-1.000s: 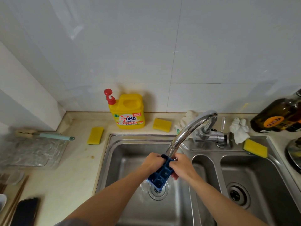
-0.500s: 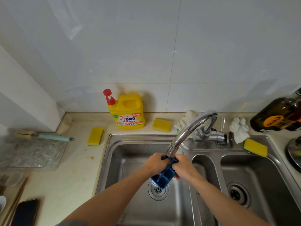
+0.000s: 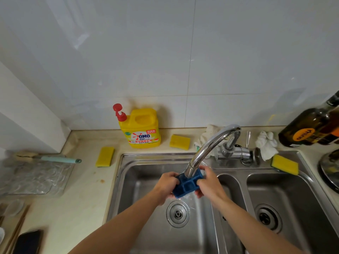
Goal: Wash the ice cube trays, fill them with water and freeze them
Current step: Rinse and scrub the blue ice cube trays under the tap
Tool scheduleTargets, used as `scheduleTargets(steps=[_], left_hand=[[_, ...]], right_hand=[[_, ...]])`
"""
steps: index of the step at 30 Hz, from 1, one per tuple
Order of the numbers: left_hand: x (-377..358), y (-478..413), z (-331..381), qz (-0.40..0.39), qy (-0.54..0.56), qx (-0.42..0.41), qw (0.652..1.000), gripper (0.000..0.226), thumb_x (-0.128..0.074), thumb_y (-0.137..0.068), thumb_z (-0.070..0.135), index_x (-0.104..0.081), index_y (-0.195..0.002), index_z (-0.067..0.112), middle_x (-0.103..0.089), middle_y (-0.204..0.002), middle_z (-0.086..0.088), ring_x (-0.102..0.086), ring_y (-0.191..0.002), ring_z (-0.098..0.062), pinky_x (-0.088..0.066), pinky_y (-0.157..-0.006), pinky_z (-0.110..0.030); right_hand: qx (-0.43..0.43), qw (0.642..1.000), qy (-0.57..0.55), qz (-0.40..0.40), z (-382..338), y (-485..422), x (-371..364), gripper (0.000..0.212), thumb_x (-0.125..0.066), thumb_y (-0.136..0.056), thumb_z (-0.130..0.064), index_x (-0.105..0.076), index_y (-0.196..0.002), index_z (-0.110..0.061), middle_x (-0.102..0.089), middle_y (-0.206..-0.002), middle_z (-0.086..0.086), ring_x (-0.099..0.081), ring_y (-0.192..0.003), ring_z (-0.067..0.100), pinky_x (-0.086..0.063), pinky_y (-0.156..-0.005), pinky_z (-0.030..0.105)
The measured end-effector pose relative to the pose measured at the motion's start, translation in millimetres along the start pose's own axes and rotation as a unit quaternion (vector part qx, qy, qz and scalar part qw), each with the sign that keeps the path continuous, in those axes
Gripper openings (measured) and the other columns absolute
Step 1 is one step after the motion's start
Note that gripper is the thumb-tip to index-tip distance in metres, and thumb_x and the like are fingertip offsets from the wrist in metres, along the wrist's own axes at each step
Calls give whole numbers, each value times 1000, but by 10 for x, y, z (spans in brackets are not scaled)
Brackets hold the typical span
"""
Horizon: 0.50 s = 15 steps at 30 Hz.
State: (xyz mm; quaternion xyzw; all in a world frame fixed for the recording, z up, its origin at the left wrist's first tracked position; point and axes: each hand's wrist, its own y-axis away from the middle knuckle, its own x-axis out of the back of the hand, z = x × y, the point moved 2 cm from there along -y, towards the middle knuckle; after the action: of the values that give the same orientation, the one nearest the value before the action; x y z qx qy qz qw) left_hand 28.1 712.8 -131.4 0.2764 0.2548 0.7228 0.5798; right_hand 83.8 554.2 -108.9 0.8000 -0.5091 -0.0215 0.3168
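A dark phone (image 3: 27, 241) lies at the counter's near left corner. Over the left sink basin (image 3: 139, 175), above its drain (image 3: 178, 213), two bare hands grasp a small blue ice cube tray (image 3: 187, 186). The left hand (image 3: 166, 186) curls round its left end and the right hand (image 3: 209, 184) round its right end. The tray sits directly under the tap (image 3: 207, 147) spout. A yellow soap bottle (image 3: 141, 128) stands at the counter's back edge.

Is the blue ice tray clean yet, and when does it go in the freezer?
Nothing looks finished yet. In hand: the left hand and right hand hold the blue ice cube tray under the faucet, water splashing above the sink drain, so it's the washing step. Left: filling it and freezing; no freezer shows here.
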Motion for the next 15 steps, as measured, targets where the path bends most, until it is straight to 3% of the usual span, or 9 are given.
scheduleTargets(steps=[4,8,12,15], left_hand=[[-20,-15,24,25,-21,-19,999,19,-47,-93,-2,-65,-100,2,-69,-96,-24,-73,-81,-37,-64,-67,-47],[-9,10,110,52,-20,-51,997,21,-51,-93,1,-68,-98,11,-71,-90,-18,-72,-71,-26,-57,-53,-31],[-44,33,151,98,-17,-56,994,22,-51,-91,4,-68,-99,15,-72,-93,-12,-70,-82,-26,-57,-55,-30],[-68,12,141,117,4,-39,992,24,-47,-93,8,-69,-98,18,-72,-91,-8,-67,-79,-21,-52,-56,-28]], right_hand=[[34,999,18,-5,-36,48,-20,50,-48,-95,6,-46,-130,-30,-72,-86,17,-65,-55,21,-58,-54,34],[49,998,41,-26,-47,68,22,47,-45,-94,2,-51,-124,-32,-70,-98,12,-65,-55,21,-59,-57,38],[45,997,48,-36,-30,94,58,45,-45,-87,3,-51,-116,-30,-69,-96,15,-66,-55,23,-59,-59,42],[25,998,9,-56,-15,125,64,35,-53,-89,-2,-51,-112,-29,-70,-96,18,-69,-58,24,-60,-57,39]])
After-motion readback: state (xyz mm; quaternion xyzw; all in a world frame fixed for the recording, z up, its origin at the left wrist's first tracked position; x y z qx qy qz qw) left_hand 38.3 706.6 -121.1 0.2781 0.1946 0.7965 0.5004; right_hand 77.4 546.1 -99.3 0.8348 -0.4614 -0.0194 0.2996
